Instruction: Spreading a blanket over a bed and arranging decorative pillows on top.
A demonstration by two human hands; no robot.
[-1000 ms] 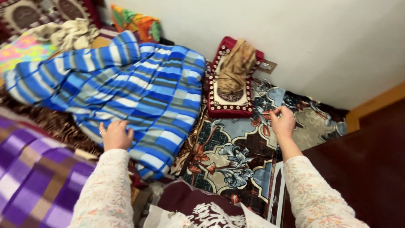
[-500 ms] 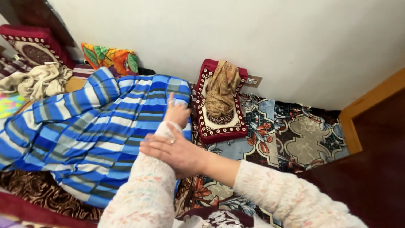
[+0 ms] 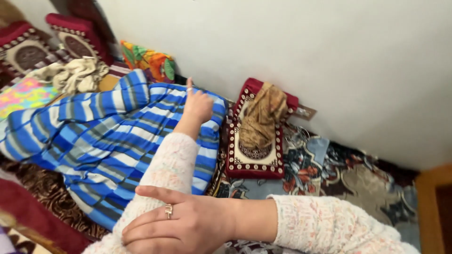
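Observation:
A blue, grey and white striped blanket (image 3: pixel 108 141) lies spread over the floor bedding. My left arm stretches forward across it. My left hand (image 3: pixel 197 106) rests at the blanket's far right corner near the wall, fingers curled and one finger raised; whether it grips the cloth is hidden. My right hand (image 3: pixel 181 223), wearing a ring, crosses over at the bottom and clasps my left sleeve (image 3: pixel 167 167), which is pale knit, near the elbow.
A maroon embroidered cushion (image 3: pixel 256 141) with a tan cloth (image 3: pixel 261 117) on it leans by the white wall. A floral rug (image 3: pixel 329 174) lies to the right. At the back left are a bright patterned pillow (image 3: pixel 148 61), a beige cloth heap (image 3: pixel 75 73) and maroon cushions (image 3: pixel 75 40).
My left hand left the blanket's near edge and reached to its far corner. My right hand left the rug, crossed over and slid down my left sleeve toward the elbow.

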